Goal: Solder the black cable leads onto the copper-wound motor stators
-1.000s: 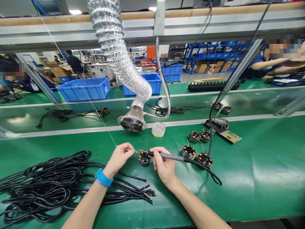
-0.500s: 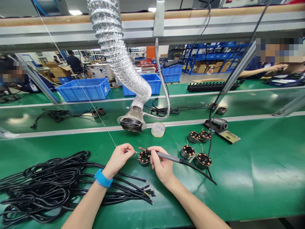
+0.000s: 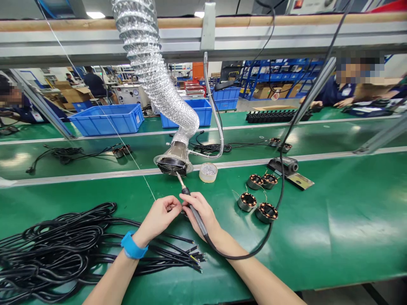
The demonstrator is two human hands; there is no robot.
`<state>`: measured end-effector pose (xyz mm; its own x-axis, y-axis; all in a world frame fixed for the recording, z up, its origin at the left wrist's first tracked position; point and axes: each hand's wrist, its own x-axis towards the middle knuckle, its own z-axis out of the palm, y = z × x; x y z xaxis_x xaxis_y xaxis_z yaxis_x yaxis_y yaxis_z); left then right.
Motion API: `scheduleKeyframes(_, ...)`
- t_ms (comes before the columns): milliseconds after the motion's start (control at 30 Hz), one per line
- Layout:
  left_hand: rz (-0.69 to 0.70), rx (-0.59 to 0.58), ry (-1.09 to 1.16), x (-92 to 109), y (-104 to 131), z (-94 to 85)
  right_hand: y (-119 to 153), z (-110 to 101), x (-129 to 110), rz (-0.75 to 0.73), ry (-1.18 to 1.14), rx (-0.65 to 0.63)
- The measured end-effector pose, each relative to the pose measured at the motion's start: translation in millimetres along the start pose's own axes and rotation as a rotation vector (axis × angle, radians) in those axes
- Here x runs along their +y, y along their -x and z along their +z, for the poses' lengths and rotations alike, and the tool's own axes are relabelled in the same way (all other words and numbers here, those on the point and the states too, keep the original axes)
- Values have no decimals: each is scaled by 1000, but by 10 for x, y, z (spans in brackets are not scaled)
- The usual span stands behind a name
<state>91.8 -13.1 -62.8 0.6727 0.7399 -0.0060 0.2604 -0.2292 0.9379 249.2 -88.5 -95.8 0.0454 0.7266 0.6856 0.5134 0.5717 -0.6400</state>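
My right hand (image 3: 203,214) is closed around the grip of a soldering iron (image 3: 196,217), whose tip points up and away under the fan hood. The fingers of my left hand (image 3: 161,217) are pinched together, and a thin solder wire (image 3: 140,168) comes down from above to this hand. Both hands' fingertips meet just above a small copper-wound stator (image 3: 184,214), mostly hidden behind them. What else the left fingers pinch is too small to tell. Left of my left hand lies a pile of black cables (image 3: 63,250), their stripped ends (image 3: 199,257) below the hands.
Several stators (image 3: 267,212) stand at the right, near an iron holder (image 3: 288,166). A round tub (image 3: 208,172) sits beside the fan hood (image 3: 173,163), which hangs from a foil duct (image 3: 159,76). Blue bins (image 3: 108,119) and co-workers are beyond the rail.
The soldering iron has swung from pointing left to pointing up and away. My right hand has moved left, its fingertips now meeting the left hand's and covering most of the stator.
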Motion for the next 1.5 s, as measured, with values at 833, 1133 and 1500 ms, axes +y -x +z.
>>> scheduleKeyframes(833,-184,-31,30,27,3,-13,46,-127,-128,54,116,238)
scheduleKeyframes(1133,-200,14,-30,71,15,15,146,-229,-209,139,19,311)
scheduleKeyframes(1500,-189,37,-35,56,14,25,123,-215,-215,162,-16,282)
